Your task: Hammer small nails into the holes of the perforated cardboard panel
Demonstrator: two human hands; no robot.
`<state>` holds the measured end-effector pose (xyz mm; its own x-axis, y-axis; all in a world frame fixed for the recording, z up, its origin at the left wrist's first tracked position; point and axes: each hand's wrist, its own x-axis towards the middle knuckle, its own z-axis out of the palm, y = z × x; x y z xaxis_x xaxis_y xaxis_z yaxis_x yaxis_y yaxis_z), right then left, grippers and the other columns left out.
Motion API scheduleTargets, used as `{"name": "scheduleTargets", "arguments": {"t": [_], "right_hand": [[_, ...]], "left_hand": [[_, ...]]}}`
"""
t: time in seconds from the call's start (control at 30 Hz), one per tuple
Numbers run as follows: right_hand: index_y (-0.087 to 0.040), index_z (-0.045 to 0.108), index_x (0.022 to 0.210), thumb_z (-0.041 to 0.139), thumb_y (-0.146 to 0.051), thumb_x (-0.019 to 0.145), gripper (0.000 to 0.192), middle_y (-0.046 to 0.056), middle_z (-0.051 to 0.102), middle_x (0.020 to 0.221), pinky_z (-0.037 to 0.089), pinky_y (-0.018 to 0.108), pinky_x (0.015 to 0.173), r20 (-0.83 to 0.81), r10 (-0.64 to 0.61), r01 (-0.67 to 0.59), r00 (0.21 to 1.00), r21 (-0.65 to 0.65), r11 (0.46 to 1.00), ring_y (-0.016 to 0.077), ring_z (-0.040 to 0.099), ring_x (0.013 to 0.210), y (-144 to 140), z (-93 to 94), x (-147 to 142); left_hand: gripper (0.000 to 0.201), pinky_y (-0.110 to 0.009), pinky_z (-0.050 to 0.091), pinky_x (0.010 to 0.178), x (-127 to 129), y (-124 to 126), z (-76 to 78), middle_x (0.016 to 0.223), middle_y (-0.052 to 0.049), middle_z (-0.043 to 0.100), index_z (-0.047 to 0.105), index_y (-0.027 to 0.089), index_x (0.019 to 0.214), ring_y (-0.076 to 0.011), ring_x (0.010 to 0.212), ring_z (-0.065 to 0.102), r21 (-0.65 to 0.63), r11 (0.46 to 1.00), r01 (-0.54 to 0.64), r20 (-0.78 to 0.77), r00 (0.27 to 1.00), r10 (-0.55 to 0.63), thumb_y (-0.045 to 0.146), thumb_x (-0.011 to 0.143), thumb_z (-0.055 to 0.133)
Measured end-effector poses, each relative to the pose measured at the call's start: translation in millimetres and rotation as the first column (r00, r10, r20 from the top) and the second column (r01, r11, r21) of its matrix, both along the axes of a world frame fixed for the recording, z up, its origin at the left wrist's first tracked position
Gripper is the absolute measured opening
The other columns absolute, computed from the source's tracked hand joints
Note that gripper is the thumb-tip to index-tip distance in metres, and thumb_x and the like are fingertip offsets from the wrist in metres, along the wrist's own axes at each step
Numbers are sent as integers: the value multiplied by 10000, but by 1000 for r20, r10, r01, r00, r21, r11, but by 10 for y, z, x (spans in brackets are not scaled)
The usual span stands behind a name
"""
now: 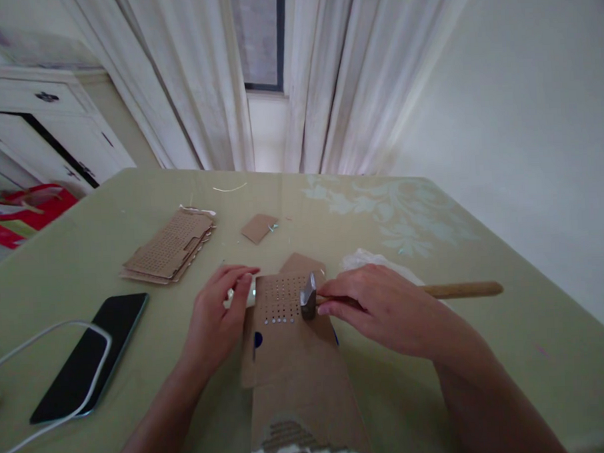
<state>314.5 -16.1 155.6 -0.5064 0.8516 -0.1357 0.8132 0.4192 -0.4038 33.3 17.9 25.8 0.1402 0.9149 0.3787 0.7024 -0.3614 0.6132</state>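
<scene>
I see greenish table [531,316], white curtains [185,78] beyond. Right hand [385,306] grips hammer [309,298]; left hand [216,314], can't tell.

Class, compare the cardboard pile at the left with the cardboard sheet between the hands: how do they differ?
Holes cover most of the top of the cardboard pile, but only the far part of the cardboard sheet. The pile lies apart at the left; the sheet lies between the left hand and right hand, under the hammer head. Both are brown, with rows of small holes.
</scene>
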Motion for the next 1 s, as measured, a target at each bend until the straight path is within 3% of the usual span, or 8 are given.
{"name": "scheduleTargets", "arguments": {"t": [0.03,0.17,0.4,0.6,0.7,0.8,0.9,1.0], "right_hand": [[-242,882,1067,659,-311,1134,243,74,859,958,480,319,832,-8,1,-1,1000,-4,1000,232,773,910,3,-2,2],[-237,884,1069,664,-290,1135,235,71,865,972,479,321,828,-28,0,0,1000,-27,1000,227,779,912,11,-2,17],[-230,878,1082,667,-293,1146,230,67,879,1020,478,345,837,-26,17,-18,1000,-34,999,240,803,958,24,-19,25],[-242,882,1080,675,-308,1131,223,74,877,1006,492,341,829,-12,14,-14,1000,5,1000,244,802,928,19,0,35],[-264,892,1099,689,-329,1119,213,78,874,997,514,340,859,-13,-1,2,1000,55,998,256,802,944,7,13,49],[-272,893,1126,680,-326,1125,219,75,873,994,523,333,878,-7,-7,7,1000,78,997,252,804,946,7,10,49],[-255,893,1123,666,-311,1133,234,86,874,1009,517,333,883,15,-2,1,1000,67,998,251,802,958,13,1,34],[-253,893,1118,672,-310,1129,228,86,873,1008,512,328,872,10,-9,9,1000,54,999,249,798,950,15,0,25]], "left_hand": [[458,-428,597,1051,-76,82,-58,1313,-128,794,790,197,1293,-287,1193,740,9,995,-99,-174,980,99,377,1153,393],[505,-614,483,1178,-341,295,-256,1461,-241,736,774,92,1337,-431,1331,672,-23,974,-224,-382,903,198,218,1069,365],[401,-499,554,952,-413,282,-205,1166,-213,778,777,161,1092,-393,1082,729,-75,940,-333,-514,821,250,274,1095,392],[407,-553,523,895,-412,226,-184,1114,-288,726,744,116,1069,-480,1121,688,-80,924,-374,-535,798,277,255,1086,362],[423,-602,515,908,-363,221,-143,1138,-301,727,725,105,1115,-502,1141,672,-73,928,-365,-465,835,292,284,1103,342],[387,-561,534,992,-205,172,-38,1199,-233,754,701,137,1218,-413,1168,690,-63,957,-284,-345,906,246,323,1115,376],[304,-384,567,933,29,9,96,1165,-106,777,719,215,1202,-266,1087,720,-52,998,-28,-30,999,27,362,1119,466],[164,-313,545,750,219,-199,188,952,-24,779,748,249,1040,-204,860,714,-68,983,173,305,941,-144,373,1057,642]]}}
